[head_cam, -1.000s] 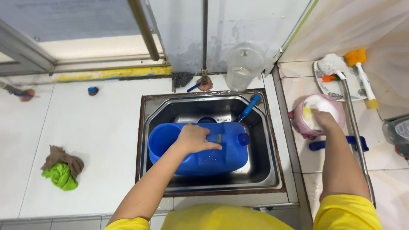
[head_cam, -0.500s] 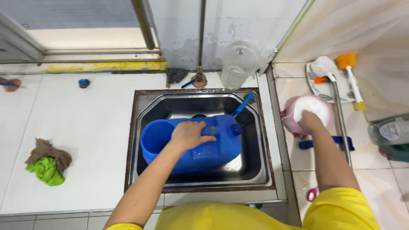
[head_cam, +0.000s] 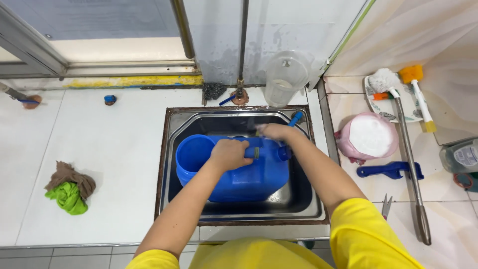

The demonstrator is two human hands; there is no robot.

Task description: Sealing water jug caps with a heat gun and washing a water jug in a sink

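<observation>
At the centre of the frame, a blue jerrycan [head_cam: 244,174] lies on its side in the steel sink [head_cam: 303,209]. The left hand [head_cam: 228,154] is closed around its handle. The right hand [head_cam: 273,132] rests at its upper edge, blurred, so I cannot tell its grip. A pink bowl [head_cam: 367,138] sits at right.
</observation>
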